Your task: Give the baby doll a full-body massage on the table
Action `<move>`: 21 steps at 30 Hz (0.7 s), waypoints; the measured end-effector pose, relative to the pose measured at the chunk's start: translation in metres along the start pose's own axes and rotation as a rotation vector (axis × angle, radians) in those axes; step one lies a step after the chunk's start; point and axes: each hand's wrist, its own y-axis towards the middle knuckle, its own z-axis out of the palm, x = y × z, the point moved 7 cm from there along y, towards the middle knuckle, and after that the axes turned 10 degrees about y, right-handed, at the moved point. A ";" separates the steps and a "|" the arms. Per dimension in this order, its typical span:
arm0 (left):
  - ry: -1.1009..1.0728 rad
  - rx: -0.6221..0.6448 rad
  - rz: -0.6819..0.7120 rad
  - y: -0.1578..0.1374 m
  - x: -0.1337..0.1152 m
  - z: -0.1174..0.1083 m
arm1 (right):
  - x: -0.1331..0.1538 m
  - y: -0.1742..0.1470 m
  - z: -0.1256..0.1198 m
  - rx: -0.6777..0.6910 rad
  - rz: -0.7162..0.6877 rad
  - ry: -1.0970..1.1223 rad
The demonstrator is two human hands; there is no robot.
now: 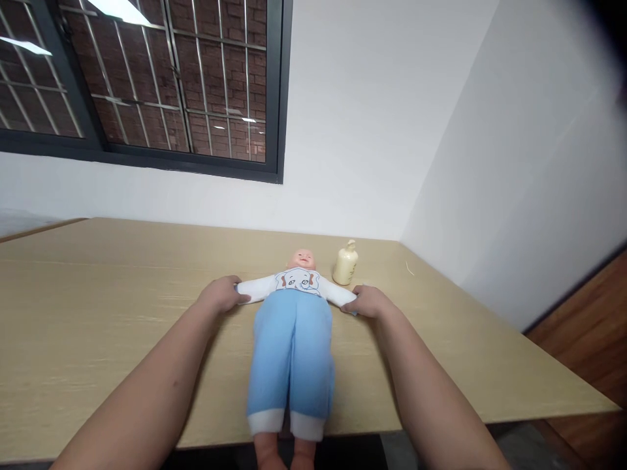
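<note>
A baby doll [292,352] lies on its back on the wooden table [98,339], its head toward the wall and its feet at the front edge. It wears a white long-sleeved top [298,279] with an elephant face and light blue pants [274,352] with white cuffs. Both sleeves are spread out sideways. My left hand [223,295] is closed round the end of the sleeve on the left. On the other side, my right hand [368,301] grips the end of the opposite sleeve. The doll's own hands are hidden.
A cream pump bottle [345,264] stands right of the doll's head, close to my right hand. A thin pale strip [409,268] lies farther right. White walls [353,130] and a barred window [196,85] border the table's back.
</note>
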 end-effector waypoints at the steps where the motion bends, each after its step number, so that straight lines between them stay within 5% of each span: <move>1: -0.006 -0.004 -0.014 0.000 0.002 -0.001 | -0.002 0.001 -0.001 -0.008 0.017 -0.001; 8: -0.078 -0.026 -0.069 0.009 0.018 0.005 | -0.017 0.012 0.001 -0.057 0.026 0.132; 12: -0.202 -0.093 -0.066 0.014 0.028 0.006 | -0.026 0.023 0.018 0.019 -0.018 0.513; 17: -0.714 -0.138 -0.121 0.013 0.041 0.011 | -0.033 0.032 0.029 0.052 -0.006 1.168; 21: -0.876 -0.119 -0.129 0.012 0.044 0.015 | -0.034 0.032 0.027 0.056 0.004 1.325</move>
